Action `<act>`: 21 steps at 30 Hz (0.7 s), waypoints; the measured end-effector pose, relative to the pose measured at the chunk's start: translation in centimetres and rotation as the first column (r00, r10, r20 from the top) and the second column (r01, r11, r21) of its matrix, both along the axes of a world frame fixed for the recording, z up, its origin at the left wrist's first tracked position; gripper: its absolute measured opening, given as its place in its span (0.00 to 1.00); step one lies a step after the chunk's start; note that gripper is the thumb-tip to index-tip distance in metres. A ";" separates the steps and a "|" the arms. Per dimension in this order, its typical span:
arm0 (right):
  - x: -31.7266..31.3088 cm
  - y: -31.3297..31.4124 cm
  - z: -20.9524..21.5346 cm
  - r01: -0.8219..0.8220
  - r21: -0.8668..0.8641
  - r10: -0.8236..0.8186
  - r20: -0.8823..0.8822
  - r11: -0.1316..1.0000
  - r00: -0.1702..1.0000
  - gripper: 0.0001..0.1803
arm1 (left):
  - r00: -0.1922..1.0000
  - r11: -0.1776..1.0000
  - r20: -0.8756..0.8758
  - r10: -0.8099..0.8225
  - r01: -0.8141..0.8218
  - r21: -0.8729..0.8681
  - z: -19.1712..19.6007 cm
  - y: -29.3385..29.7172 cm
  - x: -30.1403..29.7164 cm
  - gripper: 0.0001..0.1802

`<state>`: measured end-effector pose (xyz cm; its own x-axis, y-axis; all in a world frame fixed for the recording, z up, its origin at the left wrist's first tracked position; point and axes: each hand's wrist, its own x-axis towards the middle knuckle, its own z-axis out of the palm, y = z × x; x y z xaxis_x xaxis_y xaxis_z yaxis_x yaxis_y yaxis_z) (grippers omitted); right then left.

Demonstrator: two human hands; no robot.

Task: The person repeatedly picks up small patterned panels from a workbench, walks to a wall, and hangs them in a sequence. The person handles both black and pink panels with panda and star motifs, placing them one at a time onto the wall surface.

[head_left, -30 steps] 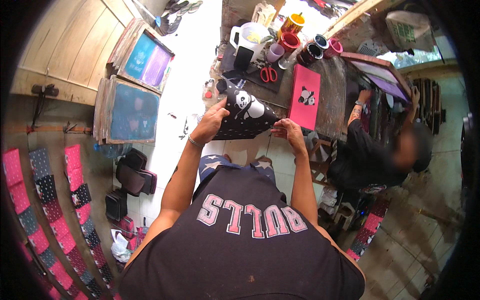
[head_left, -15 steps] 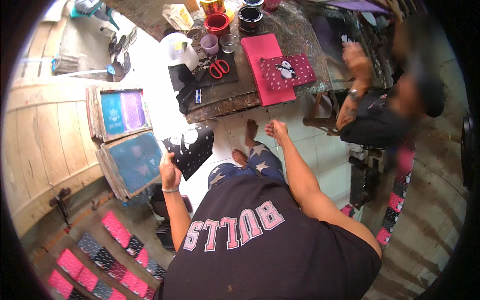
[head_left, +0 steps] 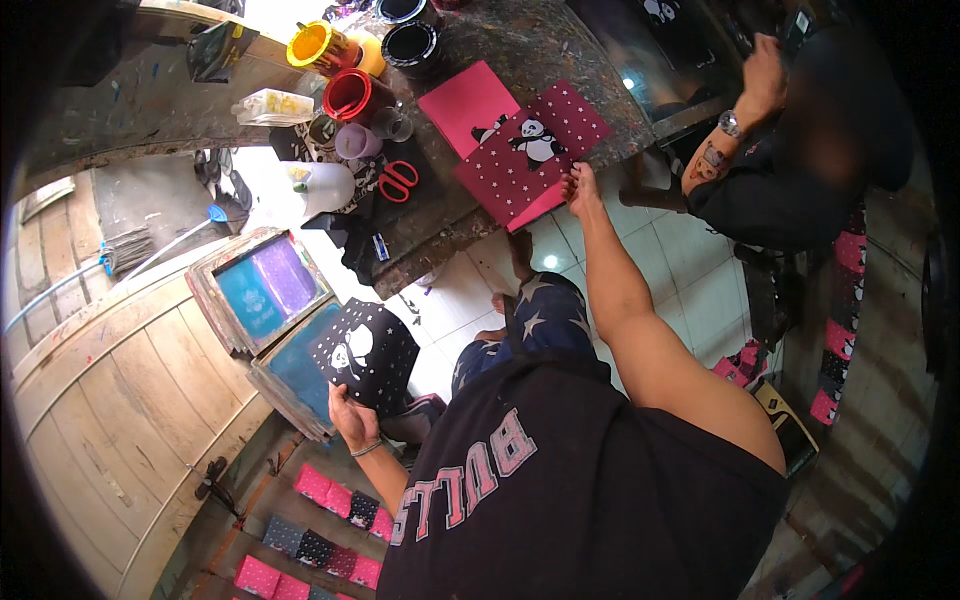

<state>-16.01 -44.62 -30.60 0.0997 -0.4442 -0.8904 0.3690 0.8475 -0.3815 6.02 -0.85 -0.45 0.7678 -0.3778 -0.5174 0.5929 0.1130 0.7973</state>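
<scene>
My left hand [head_left: 352, 418] grips the lower edge of a black sheet [head_left: 385, 350] printed with white stars and a panda, held out beside my leg. My right hand [head_left: 580, 190] reaches to the table's near edge. Its curled fingers pinch the edge of a maroon sheet [head_left: 497, 178] with white stars and a panda. Under that lies a pink stack [head_left: 470, 95], mostly covered; part of another panda print shows between them.
On the paint-stained table [head_left: 530, 40] stand a red paint pot [head_left: 350, 97], a yellow one [head_left: 316, 48], black pots, cups and red-handled scissors [head_left: 398, 182]. Framed screens [head_left: 265, 290] lean at left. A co-worker's arm [head_left: 735, 130] is at right. Printed sheets lie below left.
The view has turned. My right hand has moved forward to the maroon sheet, which now lies flatter and farther across the pink stack. The black sheet stays in my left hand, tilted differently.
</scene>
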 end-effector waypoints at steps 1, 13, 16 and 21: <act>0.3 -0.2 0.3 0.012 -0.028 -0.011 0.036 1.000 0.999 0.12 | 1.000 0.999 -0.015 0.019 -0.018 0.044 0.1 -0.5 0.1 0.24; 2.7 3.3 4.1 -0.357 -0.460 0.258 -0.264 0.813 0.929 0.08 | 0.990 0.990 -0.008 -0.142 0.142 -0.016 1.1 -4.4 2.3 0.23; 2.4 4.3 6.0 -0.413 -0.552 0.175 -0.433 0.724 0.884 0.07 | 0.993 0.993 -0.027 -0.118 0.118 0.006 0.8 -4.3 2.9 0.23; -2.8 7.1 12.8 -0.067 -0.709 0.035 -0.061 0.702 0.998 0.05 | 0.920 0.903 0.033 -0.390 0.389 -0.185 -1.4 -4.8 4.3 0.20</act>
